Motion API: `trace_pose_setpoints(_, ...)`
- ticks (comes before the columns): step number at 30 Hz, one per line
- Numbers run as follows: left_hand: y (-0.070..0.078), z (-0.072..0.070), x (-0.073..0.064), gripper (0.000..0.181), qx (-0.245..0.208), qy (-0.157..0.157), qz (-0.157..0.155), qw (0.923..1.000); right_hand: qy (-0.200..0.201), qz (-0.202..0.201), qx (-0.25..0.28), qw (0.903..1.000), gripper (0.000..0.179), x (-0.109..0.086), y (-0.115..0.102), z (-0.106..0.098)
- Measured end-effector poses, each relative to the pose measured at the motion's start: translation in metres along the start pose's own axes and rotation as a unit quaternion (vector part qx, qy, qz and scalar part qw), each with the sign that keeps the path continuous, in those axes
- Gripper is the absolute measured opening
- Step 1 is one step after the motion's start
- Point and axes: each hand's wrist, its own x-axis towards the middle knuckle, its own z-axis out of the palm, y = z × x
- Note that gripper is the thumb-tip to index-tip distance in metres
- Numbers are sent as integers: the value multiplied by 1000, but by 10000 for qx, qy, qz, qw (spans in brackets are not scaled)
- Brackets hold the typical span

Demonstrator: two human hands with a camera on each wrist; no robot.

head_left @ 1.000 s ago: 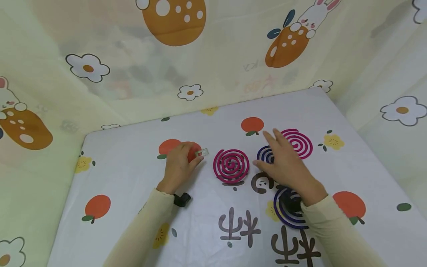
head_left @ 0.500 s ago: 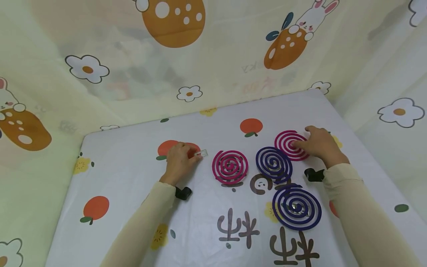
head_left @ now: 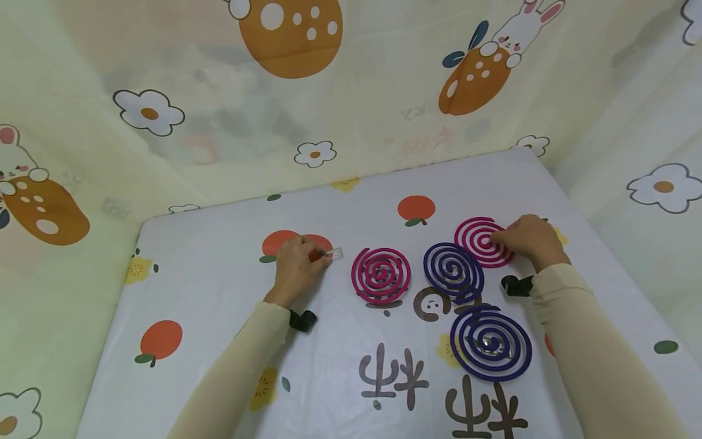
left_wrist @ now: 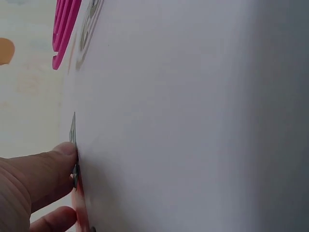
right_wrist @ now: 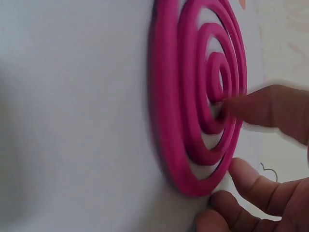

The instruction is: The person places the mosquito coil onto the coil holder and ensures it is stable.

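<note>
My left hand (head_left: 298,268) pinches a small, thin metal coil stand (head_left: 334,253) between thumb and fingers over the printed oranges. In the left wrist view the stand (left_wrist: 73,130) is edge-on, close to the tabletop. At the right, my right hand (head_left: 536,239) grips the right side of a pink mosquito coil (head_left: 476,230). In the right wrist view the thumb lies over the coil's turns (right_wrist: 166,96), and other fingers are at its outer edge. A second pink mosquito coil (head_left: 381,276) lies between the hands. Two dark blue mosquito coils, one upper (head_left: 453,272) and one lower (head_left: 510,342), lie nearby.
The white tablecloth (head_left: 208,360) carries printed fruit, flowers and dark characters. A cream patterned curtain (head_left: 236,140) hangs behind and at both sides of the table. The held pink coil's lower left rim meets the upper blue coil.
My right hand has moved from above the upper blue coil to the pink coil's right side, and its fingers have closed in on it. The left hand keeps its place with the stand.
</note>
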Motion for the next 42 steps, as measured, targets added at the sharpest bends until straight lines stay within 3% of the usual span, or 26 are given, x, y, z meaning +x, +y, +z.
trace_pose_setpoints(7, -2, -3, -11, 17, 53, 15, 136, 9999, 116, -82, -24, 9999, 41, -1, 3, 1)
trace_pose_setpoints(17, -1, -5, -36, 16, -312, -34, 198, 9993, 419, 71, 154, 9990, 48, -6, 13, 1)
trace_pose_setpoints(21, 1, -5, -42, 15, -296, -71, 119, 9995, 502, 27, 483, 9976, 53, -7, 19, 2)
trace_pose_setpoints(25, 2, -6, -46, 14, -207, -78, 211, 9995, 299, 196, 1421, 9892, 55, -7, 28, 3)
trace_pose_setpoints(33, 1, -5, -56, 15, -72, -30, 491, 9988, -485, 305, 3322, 9415, 47, -16, 47, 1)
trace_pose_setpoints(39, 4, -4, -65, 14, -244, -114, 670, 9974, -703, 511, 4891, 8679, 46, -30, 55, 4)
trace_pose_setpoints(42, 7, -3, -70, 14, -309, -176, 686, 9970, -567, 461, 5275, 8464, 47, -38, 56, 7)
